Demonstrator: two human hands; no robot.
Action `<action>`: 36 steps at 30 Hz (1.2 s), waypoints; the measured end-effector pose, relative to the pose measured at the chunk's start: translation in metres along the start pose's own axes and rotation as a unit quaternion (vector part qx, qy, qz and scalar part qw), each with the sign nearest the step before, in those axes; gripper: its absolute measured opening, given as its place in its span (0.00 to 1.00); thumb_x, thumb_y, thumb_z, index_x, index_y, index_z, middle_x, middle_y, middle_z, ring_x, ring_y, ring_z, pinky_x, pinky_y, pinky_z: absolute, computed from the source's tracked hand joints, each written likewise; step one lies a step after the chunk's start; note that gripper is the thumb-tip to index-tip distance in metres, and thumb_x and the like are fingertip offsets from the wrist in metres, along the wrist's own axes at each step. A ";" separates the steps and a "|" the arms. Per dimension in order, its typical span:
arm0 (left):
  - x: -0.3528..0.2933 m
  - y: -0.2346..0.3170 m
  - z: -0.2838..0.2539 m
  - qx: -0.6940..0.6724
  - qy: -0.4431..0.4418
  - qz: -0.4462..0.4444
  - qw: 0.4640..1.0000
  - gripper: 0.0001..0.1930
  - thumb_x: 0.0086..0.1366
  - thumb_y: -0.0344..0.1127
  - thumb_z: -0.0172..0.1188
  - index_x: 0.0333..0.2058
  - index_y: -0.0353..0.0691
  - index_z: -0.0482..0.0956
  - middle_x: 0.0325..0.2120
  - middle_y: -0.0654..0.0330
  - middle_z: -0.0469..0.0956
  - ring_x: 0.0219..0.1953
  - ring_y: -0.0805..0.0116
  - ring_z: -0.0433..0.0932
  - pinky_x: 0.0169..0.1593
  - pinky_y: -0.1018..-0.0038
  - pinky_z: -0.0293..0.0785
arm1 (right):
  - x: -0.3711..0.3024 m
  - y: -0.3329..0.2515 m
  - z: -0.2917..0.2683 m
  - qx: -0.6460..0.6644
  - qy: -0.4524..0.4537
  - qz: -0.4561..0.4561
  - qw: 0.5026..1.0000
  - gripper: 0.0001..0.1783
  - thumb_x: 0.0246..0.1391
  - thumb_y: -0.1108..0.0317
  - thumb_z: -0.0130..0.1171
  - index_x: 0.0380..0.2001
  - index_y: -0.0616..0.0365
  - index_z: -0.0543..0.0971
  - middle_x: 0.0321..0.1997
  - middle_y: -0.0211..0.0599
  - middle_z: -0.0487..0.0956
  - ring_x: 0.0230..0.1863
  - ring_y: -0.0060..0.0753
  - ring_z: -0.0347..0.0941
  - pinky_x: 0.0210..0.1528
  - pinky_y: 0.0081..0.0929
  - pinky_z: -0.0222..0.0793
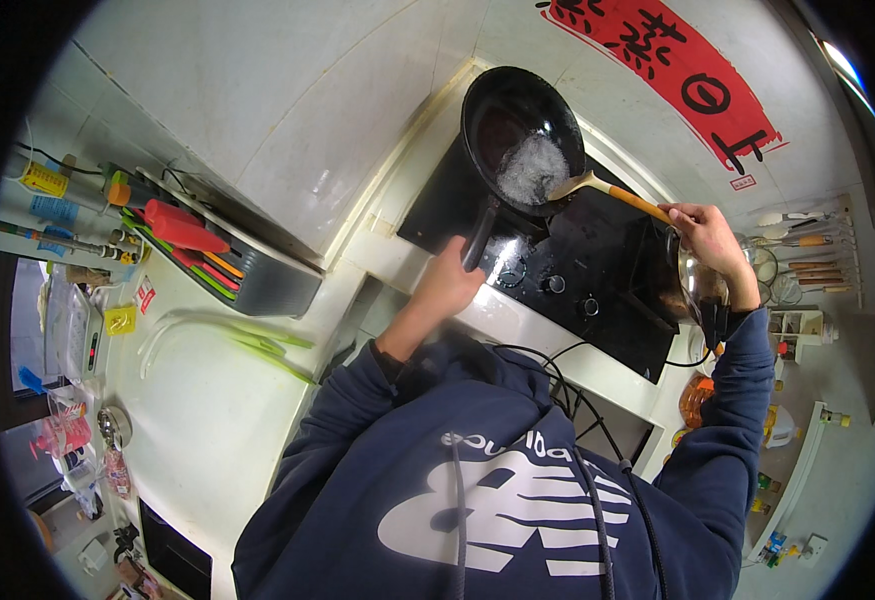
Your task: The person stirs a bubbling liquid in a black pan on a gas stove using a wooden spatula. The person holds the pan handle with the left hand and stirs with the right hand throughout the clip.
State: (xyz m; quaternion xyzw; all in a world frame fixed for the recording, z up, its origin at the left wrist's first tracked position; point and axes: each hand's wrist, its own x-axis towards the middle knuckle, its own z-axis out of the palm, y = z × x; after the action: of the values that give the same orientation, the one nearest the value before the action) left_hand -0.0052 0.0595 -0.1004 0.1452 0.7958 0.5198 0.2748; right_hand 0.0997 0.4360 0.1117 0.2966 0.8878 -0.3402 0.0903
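My left hand is closed around the black handle of a dark frying pan above the far left part of the black stove top. The pan is tilted, and a white, bubbly mass lies in its lower part. In my right hand is a wooden spatula, gripped near the end of its handle. Its pale head reaches over the pan's right rim, at the edge of the white mass. Just beneath my right forearm stands a shiny metal pot, partly hidden.
Left of the stove is a grey rack with coloured handles. Long green pieces lie on the white counter. Utensils hang on the right wall, above an oil bottle. Black cables run in front of me.
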 end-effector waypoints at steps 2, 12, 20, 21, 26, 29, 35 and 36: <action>0.000 -0.002 0.000 0.002 0.008 -0.001 1.000 0.21 0.63 0.36 0.65 0.53 0.36 0.75 0.36 0.36 0.85 0.42 0.33 0.85 0.45 0.52 0.79 | 0.001 -0.003 -0.004 -0.017 0.010 -0.020 1.000 0.19 0.75 0.60 0.60 0.56 0.64 0.87 0.26 0.17 0.72 0.25 0.15 0.60 0.28 0.22 0.58; 0.003 -0.008 0.004 0.001 0.007 0.006 1.000 0.22 0.63 0.37 0.65 0.53 0.36 0.72 0.30 0.42 0.81 0.34 0.42 0.84 0.40 0.55 0.77 | 0.004 -0.002 -0.018 -0.111 0.019 -0.097 0.989 0.20 0.76 0.61 0.60 0.59 0.64 0.85 0.41 0.31 0.88 0.43 0.21 0.77 0.50 0.26 0.74; 0.002 -0.006 0.006 -0.016 0.014 0.006 1.000 0.21 0.63 0.37 0.65 0.52 0.36 0.72 0.30 0.41 0.80 0.33 0.41 0.82 0.39 0.55 0.77 | -0.002 -0.014 -0.025 -0.033 0.016 -0.057 0.998 0.18 0.75 0.63 0.61 0.56 0.63 0.87 0.36 0.27 0.85 0.27 0.14 0.64 0.31 0.23 0.65; 0.002 -0.006 0.006 -0.015 0.016 0.016 1.000 0.20 0.63 0.36 0.65 0.51 0.36 0.72 0.29 0.42 0.80 0.33 0.42 0.82 0.39 0.55 0.76 | -0.004 -0.016 -0.028 -0.080 0.027 -0.051 0.995 0.19 0.76 0.60 0.59 0.58 0.61 0.87 0.27 0.15 0.70 0.26 0.11 0.57 0.28 0.20 0.54; 0.001 -0.004 0.004 -0.011 0.018 0.018 1.000 0.19 0.63 0.36 0.64 0.49 0.36 0.72 0.28 0.43 0.79 0.32 0.45 0.83 0.38 0.56 0.76 | -0.003 -0.018 -0.028 -0.123 0.011 -0.015 0.992 0.18 0.74 0.62 0.62 0.56 0.62 0.87 0.36 0.34 0.87 0.34 0.21 0.73 0.42 0.26 0.72; 0.001 -0.002 0.003 -0.009 0.009 0.011 1.000 0.19 0.63 0.36 0.64 0.49 0.36 0.72 0.28 0.43 0.79 0.31 0.45 0.82 0.37 0.56 0.75 | 0.012 -0.009 -0.003 -0.127 0.027 -0.019 0.991 0.18 0.73 0.62 0.63 0.56 0.64 0.87 0.44 0.44 0.90 0.49 0.28 0.81 0.58 0.31 0.74; 0.001 -0.003 0.003 0.000 0.016 0.018 1.000 0.19 0.63 0.36 0.64 0.49 0.36 0.72 0.28 0.44 0.79 0.31 0.46 0.82 0.37 0.56 0.75 | 0.014 -0.012 -0.016 -0.119 0.051 -0.073 0.989 0.18 0.74 0.61 0.61 0.58 0.59 0.88 0.29 0.21 0.77 0.27 0.16 0.62 0.31 0.24 0.64; 0.002 -0.003 0.003 -0.005 0.013 0.015 1.000 0.19 0.63 0.36 0.64 0.49 0.36 0.72 0.28 0.43 0.79 0.31 0.45 0.82 0.37 0.56 0.75 | 0.010 -0.013 -0.023 -0.134 0.047 -0.073 0.987 0.18 0.74 0.61 0.61 0.57 0.59 0.88 0.29 0.21 0.77 0.26 0.16 0.61 0.31 0.24 0.63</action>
State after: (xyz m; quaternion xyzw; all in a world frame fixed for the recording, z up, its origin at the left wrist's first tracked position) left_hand -0.0048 0.0611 -0.1048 0.1491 0.7942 0.5298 0.2575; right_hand 0.0850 0.4487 0.1326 0.2314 0.9480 -0.2092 0.0625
